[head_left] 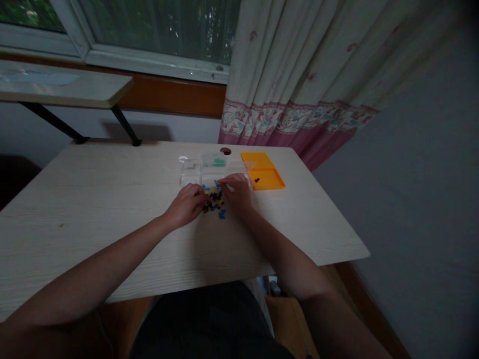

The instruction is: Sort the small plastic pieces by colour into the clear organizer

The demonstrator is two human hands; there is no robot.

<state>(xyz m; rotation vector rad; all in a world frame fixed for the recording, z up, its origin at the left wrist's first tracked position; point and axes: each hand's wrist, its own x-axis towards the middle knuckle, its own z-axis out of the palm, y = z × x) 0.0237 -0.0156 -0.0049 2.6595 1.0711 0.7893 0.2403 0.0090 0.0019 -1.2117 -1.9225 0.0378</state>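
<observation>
A pile of small black, yellow and blue pieces [215, 198] lies on the table between my two hands. At its left edge my left hand [187, 203] has its fingers curled and pressed together among the pieces; whatever they pinch is too small to name. From the right, my right hand [236, 192] reaches over the pile's far side with closed fingers, a small blue piece [216, 183] at the tips. Just beyond the hands sits a clear plastic compartment tray [191, 178], partly covered by my right hand. Small green pieces [219, 162] lie in a back compartment.
An orange tray [267, 177] with a divider holds a few dark pieces [257, 180] at the back right. Behind it are a cable hole [225, 150] and a long curtain [277, 99]. A raised shelf [67, 92] stands on the table's [112, 219] back left.
</observation>
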